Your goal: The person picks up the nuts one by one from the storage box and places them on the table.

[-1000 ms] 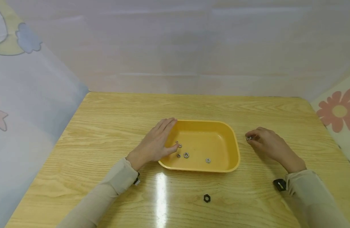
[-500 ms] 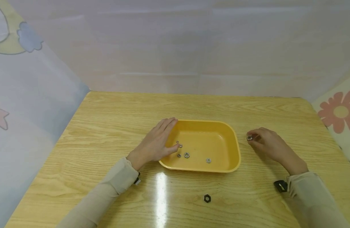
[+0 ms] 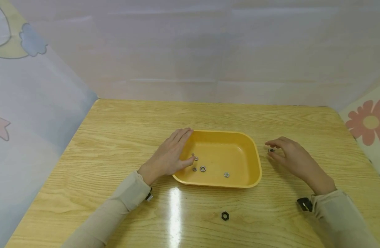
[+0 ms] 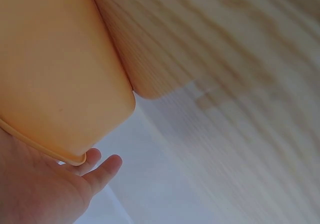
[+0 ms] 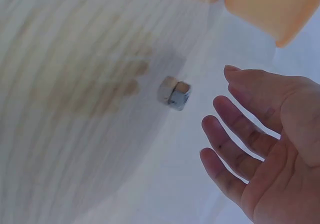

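A yellow plastic tray [image 3: 221,137] sits mid-table with several small silver hex nuts [image 3: 203,168] on its bottom. My left hand [image 3: 166,155] rests over the tray's left rim, fingers straight along the far corner and thumb inside. In the left wrist view, fingertips [image 4: 111,165] reach past the tray's rim. To the right of the tray, a silver nut [image 5: 180,95] lies on the table, apart from my fingers in the right wrist view. My right hand [image 3: 291,156] is just beside that nut, fingers loosely extended and spread from the thumb, holding nothing.
A larger black hex nut [image 3: 225,216] lies on the wooden table [image 3: 115,137] in front of the tray. Pale fabric walls stand behind and at both sides of the table. Black straps sit at both wrists.
My right hand has let go of the silver nut, its finger and thumb spreading apart around it. The left hand and tray have stayed in place.
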Tool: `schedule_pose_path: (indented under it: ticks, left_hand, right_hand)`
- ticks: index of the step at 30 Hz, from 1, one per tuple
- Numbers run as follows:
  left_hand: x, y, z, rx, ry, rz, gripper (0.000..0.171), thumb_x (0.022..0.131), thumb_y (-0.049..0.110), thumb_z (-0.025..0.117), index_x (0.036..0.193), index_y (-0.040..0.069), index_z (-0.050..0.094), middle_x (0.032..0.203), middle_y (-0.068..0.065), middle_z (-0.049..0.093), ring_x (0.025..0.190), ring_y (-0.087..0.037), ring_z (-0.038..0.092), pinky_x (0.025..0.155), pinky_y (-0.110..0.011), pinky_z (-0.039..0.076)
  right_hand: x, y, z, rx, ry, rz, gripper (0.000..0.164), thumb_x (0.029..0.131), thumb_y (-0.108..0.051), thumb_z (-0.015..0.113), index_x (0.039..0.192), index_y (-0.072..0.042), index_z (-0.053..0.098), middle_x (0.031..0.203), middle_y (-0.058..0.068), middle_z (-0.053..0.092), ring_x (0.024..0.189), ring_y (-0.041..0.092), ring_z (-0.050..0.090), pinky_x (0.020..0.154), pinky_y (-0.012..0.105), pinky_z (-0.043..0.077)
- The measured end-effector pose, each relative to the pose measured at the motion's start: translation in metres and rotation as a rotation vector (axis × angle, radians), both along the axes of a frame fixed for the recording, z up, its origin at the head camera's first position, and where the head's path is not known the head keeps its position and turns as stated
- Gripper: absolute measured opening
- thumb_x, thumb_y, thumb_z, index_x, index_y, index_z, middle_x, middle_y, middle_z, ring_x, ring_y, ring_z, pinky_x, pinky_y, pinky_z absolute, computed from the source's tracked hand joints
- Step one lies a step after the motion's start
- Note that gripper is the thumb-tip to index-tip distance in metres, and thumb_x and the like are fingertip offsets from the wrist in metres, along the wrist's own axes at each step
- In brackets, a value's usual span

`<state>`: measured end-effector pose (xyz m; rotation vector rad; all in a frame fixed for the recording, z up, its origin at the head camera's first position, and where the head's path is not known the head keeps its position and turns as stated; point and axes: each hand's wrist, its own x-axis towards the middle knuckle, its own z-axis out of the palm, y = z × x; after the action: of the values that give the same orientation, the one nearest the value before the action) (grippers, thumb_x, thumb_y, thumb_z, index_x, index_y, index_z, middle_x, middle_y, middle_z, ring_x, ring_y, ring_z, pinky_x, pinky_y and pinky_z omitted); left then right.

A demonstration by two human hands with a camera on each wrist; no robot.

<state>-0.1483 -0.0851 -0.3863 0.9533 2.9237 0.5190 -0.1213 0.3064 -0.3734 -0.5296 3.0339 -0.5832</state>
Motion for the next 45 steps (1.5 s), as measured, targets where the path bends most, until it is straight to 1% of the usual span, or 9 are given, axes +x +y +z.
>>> schedule_pose_path:
  ticks: [9,14,18,25,30,37,45]
  left_hand:
    - [0.0,0.0,0.001,0.0,0.003,0.001,0.084,0.093,0.047,0.06,0.157,0.007,0.023,0.161,-0.009,0.028,0.148,-0.027,0.029,0.123,-0.045,0.029]
    - [0.001,0.0,0.001,0.001,0.006,0.001,0.084,0.093,0.047,0.06,0.157,0.007,0.023,0.161,-0.009,0.028,0.148,-0.028,0.029,0.123,-0.045,0.029]
    - [0.001,0.0,0.001,0.005,0.009,0.001,0.084,0.093,0.047,0.06,0.157,0.007,0.023,0.161,-0.009,0.028,0.148,-0.028,0.029,0.123,-0.045,0.029]
    - [0.0,0.0,0.001,0.008,0.01,-0.002,0.083,0.093,0.046,0.06,0.157,0.007,0.023,0.161,-0.009,0.029,0.148,-0.027,0.029,0.123,-0.045,0.029]
    - [0.001,0.0,0.002,0.009,0.001,0.0,0.083,0.093,0.046,0.06,0.157,0.007,0.023,0.161,-0.009,0.028,0.148,-0.027,0.029,0.123,-0.045,0.029]
    - [0.001,0.0,0.002,0.005,0.002,0.003,0.084,0.093,0.047,0.06,0.157,0.007,0.023,0.162,-0.009,0.028,0.148,-0.028,0.029,0.123,-0.045,0.029]
    - [0.001,0.0,0.002,0.001,0.002,0.002,0.084,0.093,0.047,0.061,0.157,0.007,0.023,0.162,-0.01,0.027,0.149,-0.028,0.028,0.123,-0.044,0.028]
  right_hand:
    - [0.004,-0.011,0.005,0.0,0.122,0.046,0.032,0.088,-0.009,0.072,0.119,0.0,0.067,0.111,0.018,0.067,0.099,0.038,0.065,0.08,0.057,0.054]
    - [0.007,-0.02,0.013,0.004,0.143,0.052,0.032,0.089,-0.009,0.072,0.119,-0.001,0.067,0.112,0.018,0.067,0.101,0.039,0.064,0.08,0.057,0.054]
    - [0.01,-0.029,0.02,0.004,0.167,0.063,0.031,0.089,-0.009,0.072,0.119,-0.002,0.067,0.111,0.017,0.067,0.1,0.037,0.063,0.079,0.055,0.055]
    - [0.015,-0.043,0.027,-0.016,0.22,0.113,0.03,0.086,-0.007,0.075,0.116,-0.004,0.069,0.109,0.01,0.068,0.095,0.029,0.064,0.073,0.045,0.058]
    - [0.016,-0.05,0.029,-0.034,0.224,0.137,0.03,0.085,-0.005,0.075,0.115,-0.005,0.07,0.109,0.01,0.068,0.094,0.028,0.063,0.072,0.043,0.056]
    - [0.018,-0.057,0.028,-0.07,0.206,0.164,0.03,0.084,-0.002,0.076,0.113,-0.004,0.071,0.109,0.012,0.068,0.1,0.03,0.064,0.078,0.049,0.057]
    - [0.018,-0.063,0.026,-0.075,0.202,0.188,0.033,0.082,0.0,0.076,0.114,-0.005,0.07,0.109,0.012,0.068,0.101,0.03,0.064,0.08,0.049,0.057]
